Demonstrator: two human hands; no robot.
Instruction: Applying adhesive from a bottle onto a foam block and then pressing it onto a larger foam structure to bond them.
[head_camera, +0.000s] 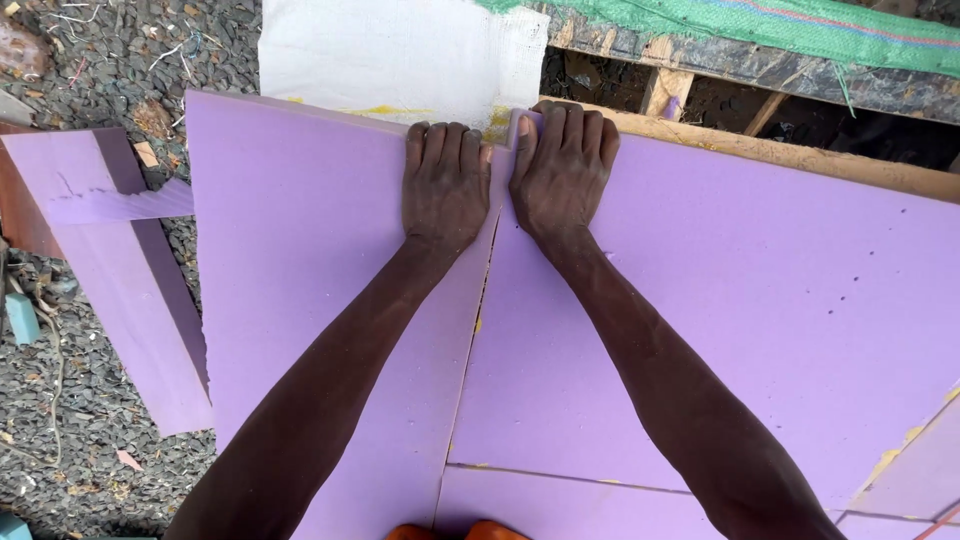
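The foam sheet lies flat across a wooden frame, directly below the camera; it is purple, smooth, thin-edged; a split runs from its far edge down toward the near side, dividing it into a left panel and a right panel.

Risk, as judged: the split may wander off line and tear a ragged edge if the two sides are pulled unevenly; the unsupported left panel, overhanging the gravel, may sag and snap; fingers at the far edge could slip, since the foam gives little purchase.

The left hand lies palm down on the left panel, fingers curled over the far edge, gripping it; the right hand does likewise just beside it across the split, thumb pressing a raised corner.

Surroundings: an offcut strip lies on the gravel, left; white sheeting beyond; green netting drapes over timber, far right.
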